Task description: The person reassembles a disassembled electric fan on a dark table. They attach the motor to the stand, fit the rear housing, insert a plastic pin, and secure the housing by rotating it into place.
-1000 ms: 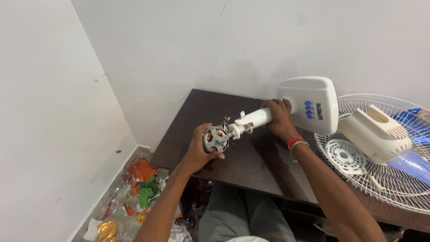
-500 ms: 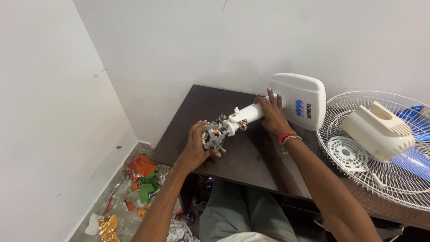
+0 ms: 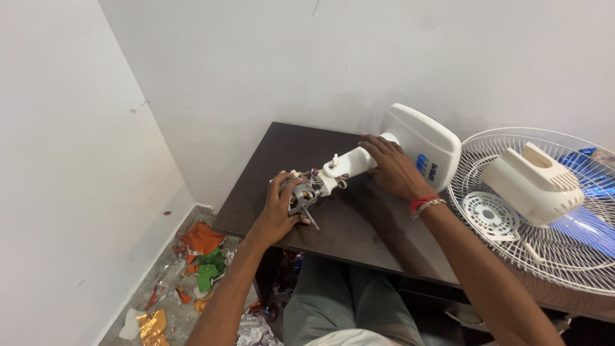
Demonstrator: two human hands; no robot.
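Left hand wrapped around bare fan motor near front-left edge of dark table, shaft poking toward front edge; right hand pressed flat, fingers spread, on white fan neck where it meets white base by back edge, resting rather than clasping. Strip-down looks well along: motor housing already off, windings and coloured wires exposed, cream cover lying on wire guard at right end beside blue blade; motor not yet off neck, so separation left. Foil scraps on floor below left edge.
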